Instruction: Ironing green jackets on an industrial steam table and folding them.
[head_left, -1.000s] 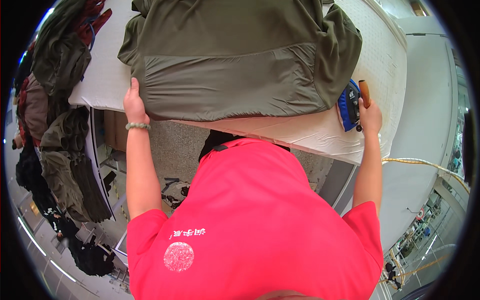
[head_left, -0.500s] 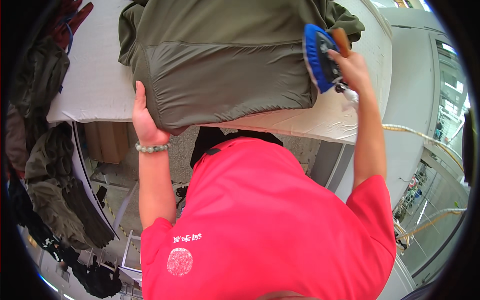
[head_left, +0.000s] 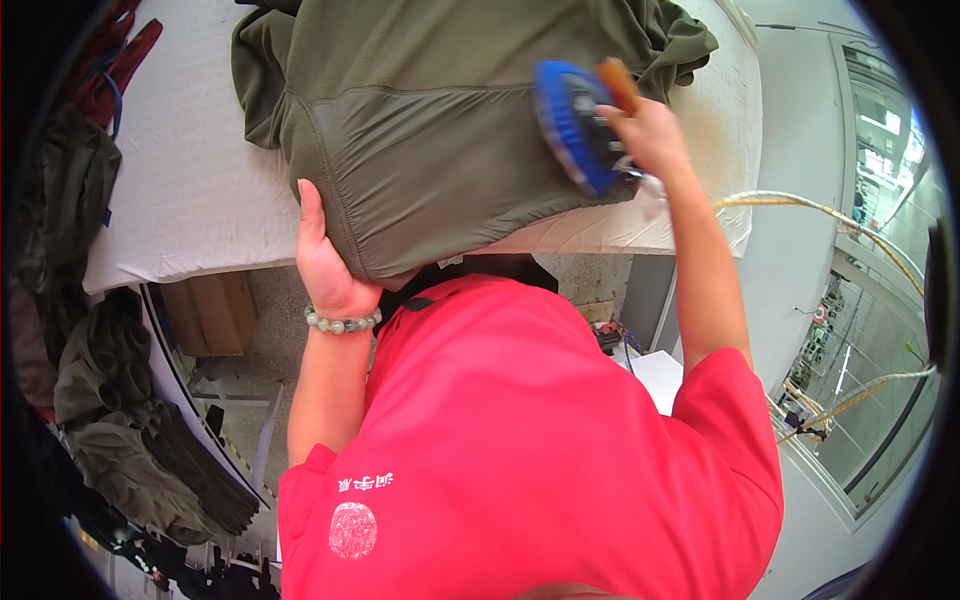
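Observation:
An olive-green garment (head_left: 430, 160) lies across a white padded table (head_left: 190, 190), its smooth, wrinkled panel toward me. At the panel's near left corner, my left hand (head_left: 335, 275) holds the edge, thumb up along the side; its other fingers are hidden under the cloth. My right hand (head_left: 650, 140) is closed round the brown handle of a steam iron (head_left: 578, 125) with a blue-edged base. Slightly blurred, the iron is over the right part of the panel, tilted; whether it touches the cloth I cannot tell.
Dark green garments (head_left: 130, 420) hang in a heap at the left, with a dark red one (head_left: 120, 70) farther off. A cardboard box (head_left: 210, 312) stands under the table. White and yellow hoses (head_left: 800, 199) run at the right beside a grey wall panel.
The iron has moved left with my right hand, from the garment's right edge onto the panel. My left hand and the near left corner it holds have shifted a little right.

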